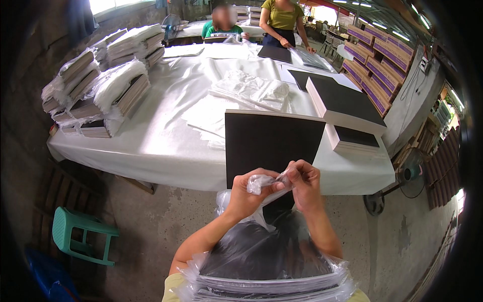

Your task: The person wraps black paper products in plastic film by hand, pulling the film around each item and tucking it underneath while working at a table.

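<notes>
Both of my hands pinch a bunched, clear plastic bag (256, 184) in front of my chest. My left hand (243, 197) is closed around the crumpled end, while my right hand (306, 187) grips it between thumb and fingers. Just beyond them a black rectangular panel (271, 143) stands up against the table's near edge. Below my hands, close to my body, lies a stack of black panels wrapped in clear plastic (266, 259). Whether the bunched plastic joins that wrapping I cannot tell.
On the white-covered table (166, 118) lie white plastic bags (249, 88), thick stacks of black panels (347, 103) and wrapped bundles (110, 93). Two people work at the far side. A green stool (83, 234) stands at lower left, a fan (410, 173) at right, near stacked cartons (380, 60).
</notes>
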Motion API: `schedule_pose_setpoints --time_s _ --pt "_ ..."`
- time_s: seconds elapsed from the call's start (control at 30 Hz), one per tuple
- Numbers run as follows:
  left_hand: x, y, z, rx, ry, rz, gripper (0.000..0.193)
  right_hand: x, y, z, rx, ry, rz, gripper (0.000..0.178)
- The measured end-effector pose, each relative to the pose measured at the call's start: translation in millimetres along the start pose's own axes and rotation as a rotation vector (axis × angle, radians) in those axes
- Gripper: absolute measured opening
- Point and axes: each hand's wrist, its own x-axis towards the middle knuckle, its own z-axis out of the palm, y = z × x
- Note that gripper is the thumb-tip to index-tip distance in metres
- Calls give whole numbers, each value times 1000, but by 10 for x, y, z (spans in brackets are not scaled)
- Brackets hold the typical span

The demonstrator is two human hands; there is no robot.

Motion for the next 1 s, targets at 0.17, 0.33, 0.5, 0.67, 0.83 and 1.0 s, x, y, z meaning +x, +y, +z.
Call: schedule_pose_setpoints --time_s 0.17,0.33,0.5,0.67,0.83,1.0 --pt "-28 -64 -4 3 10 28 13 -49 -16 66 23 46 57 22" --pt "-36 -97 7 -447 106 -115 19 -26 39 51 -32 -33 53 27" --pt "-47 15 -96 -883 -176 -346 22 -62 -40 257 218 67 205 27" --pt "-17 113 -245 -396 -628 -420 76 -5 -124 -120 537 54 253 27" --pt "-59 -29 -560 -213 -1003 -209 24 52 -454 -557 378 506 243 26" --pt "-106 -28 -953 -157 -796 76 15 29 -544 -1007 325 483 260 26"
